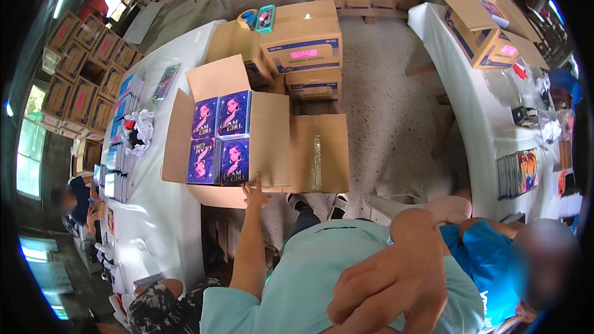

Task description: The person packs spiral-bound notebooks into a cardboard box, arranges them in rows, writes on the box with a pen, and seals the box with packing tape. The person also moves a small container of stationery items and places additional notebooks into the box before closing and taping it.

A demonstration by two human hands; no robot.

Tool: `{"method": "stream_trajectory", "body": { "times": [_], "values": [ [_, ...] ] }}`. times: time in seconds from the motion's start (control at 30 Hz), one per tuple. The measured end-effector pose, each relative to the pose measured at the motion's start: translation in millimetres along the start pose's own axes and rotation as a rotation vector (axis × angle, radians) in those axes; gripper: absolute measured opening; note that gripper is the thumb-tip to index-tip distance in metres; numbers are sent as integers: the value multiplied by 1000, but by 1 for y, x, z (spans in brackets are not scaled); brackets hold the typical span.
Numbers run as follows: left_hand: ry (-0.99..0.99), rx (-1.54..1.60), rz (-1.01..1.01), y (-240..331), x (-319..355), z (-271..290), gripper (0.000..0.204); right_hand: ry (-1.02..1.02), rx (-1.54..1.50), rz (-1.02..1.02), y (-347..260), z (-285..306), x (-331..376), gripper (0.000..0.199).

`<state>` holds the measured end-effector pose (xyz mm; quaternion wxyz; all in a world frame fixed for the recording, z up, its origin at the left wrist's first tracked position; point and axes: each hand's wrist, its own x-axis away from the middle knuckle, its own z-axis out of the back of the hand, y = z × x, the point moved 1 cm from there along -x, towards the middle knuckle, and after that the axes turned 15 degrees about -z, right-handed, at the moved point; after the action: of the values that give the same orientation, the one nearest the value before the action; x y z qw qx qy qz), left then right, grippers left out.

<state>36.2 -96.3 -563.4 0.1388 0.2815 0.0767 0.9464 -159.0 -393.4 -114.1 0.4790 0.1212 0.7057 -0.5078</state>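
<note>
An open cardboard box [272, 142] stands on the end of a white-covered table [158, 222], its flaps folded out. Inside lie several purple-blue books [220, 142] with a drawn figure on each cover, packed flat in two rows. My left hand [255, 190] is stretched forward, fingers apart, with its tips at the near edge of the box beside the nearest right book. My right hand [390, 281] is close under the camera in front of my light-teal shirt, fingers curled in, with nothing visible in it.
Sealed cartons [303, 40] are stacked behind the box, with a tape roll [246, 18] on top. Book stacks [120, 142] line the left table. A second white table [482, 117] on the right holds open cartons and books. A person in blue [495, 260] sits at my right; other people are at lower left.
</note>
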Motion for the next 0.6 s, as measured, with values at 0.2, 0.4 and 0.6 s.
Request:
{"method": "stream_trajectory", "body": {
  "times": [0.2, 0.4, 0.6],
  "values": [
    [106, 34, -62, -8, -4, 5, 110, -172, -93, -27, 4, 5, 0, 35],
    [152, 46, -61, -28, 2, 1, 117, -393, -116, -39, 22, 25, -1, 30],
    [165, 32, -141, -12, -8, 21, 112, -263, -37, -483, 120, 54, 71, 60]
  ]
}}
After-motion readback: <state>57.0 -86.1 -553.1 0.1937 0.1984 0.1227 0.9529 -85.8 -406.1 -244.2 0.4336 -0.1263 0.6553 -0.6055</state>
